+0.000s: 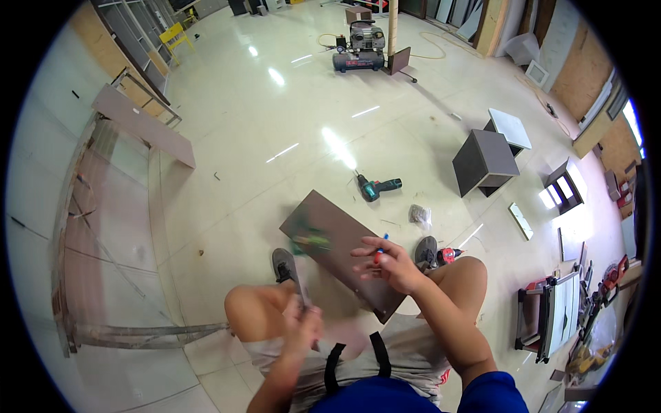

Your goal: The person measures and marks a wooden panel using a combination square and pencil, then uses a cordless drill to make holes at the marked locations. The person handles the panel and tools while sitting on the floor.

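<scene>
My left hand [303, 329] is closed round a long, narrow grey strip [297, 277], which stands up between my knees; blur hides what kind it is. Over the brown board [351, 258], my right hand [392, 267] has its fingers partly spread. A slim, pen-like thing with a red part [378, 257] and a blue end sits among those fingers. The board lies at a slant between my feet. At its left side, a green and yellow thing [311, 239] is smeared by motion, so its kind cannot be made out.
A teal cordless drill [375, 187] and a clear bag of small parts [420, 216] lie beyond the board. Another drill, red [449, 255], is by my right foot. Brown cabinet boxes [484, 162] stand at right, an air compressor [359, 48] farther off.
</scene>
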Motion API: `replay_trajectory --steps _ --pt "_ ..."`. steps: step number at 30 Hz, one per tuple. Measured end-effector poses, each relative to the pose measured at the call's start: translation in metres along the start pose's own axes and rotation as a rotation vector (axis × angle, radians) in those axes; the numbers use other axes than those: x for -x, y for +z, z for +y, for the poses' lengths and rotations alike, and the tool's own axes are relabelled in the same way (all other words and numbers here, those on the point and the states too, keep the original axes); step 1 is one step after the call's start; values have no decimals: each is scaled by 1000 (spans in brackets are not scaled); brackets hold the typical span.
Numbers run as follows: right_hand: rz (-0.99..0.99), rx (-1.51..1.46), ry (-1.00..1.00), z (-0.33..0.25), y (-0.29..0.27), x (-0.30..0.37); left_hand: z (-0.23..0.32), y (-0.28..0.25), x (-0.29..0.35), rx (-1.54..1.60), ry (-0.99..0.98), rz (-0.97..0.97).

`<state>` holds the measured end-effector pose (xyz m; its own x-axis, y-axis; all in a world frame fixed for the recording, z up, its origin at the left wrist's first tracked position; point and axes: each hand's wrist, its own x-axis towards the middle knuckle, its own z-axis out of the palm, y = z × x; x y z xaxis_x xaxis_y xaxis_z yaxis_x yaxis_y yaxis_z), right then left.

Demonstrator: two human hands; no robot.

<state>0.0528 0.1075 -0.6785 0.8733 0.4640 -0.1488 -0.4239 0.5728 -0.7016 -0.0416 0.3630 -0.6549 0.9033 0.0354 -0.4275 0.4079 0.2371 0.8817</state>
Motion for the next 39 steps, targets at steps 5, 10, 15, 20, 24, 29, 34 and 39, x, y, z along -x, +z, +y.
replay_trajectory --steps 5,10,15,20,24,29,34,39 --pt "81 294 224 1 -15 70 -55 26 55 -644 251 -222" --pt "93 279 218 19 -26 102 -17 17 80 -771 262 -349" --pt "276 173 -43 -15 -54 116 -47 -126 87 -320 457 370" --pt "641 -16 -344 -58 -78 105 -193 -229 180 -861 -319 357" --pt "784 -142 -419 -68 -98 102 -195 -156 204 -568 -401 300" --pt "806 -242 -488 -71 -89 100 -167 -127 188 355 -488 361" --pt "781 -267 -474 -76 -78 100 -193 -180 178 320 -438 326" --pt "763 -216 -495 -76 -82 105 -177 -208 205 -779 -102 283"
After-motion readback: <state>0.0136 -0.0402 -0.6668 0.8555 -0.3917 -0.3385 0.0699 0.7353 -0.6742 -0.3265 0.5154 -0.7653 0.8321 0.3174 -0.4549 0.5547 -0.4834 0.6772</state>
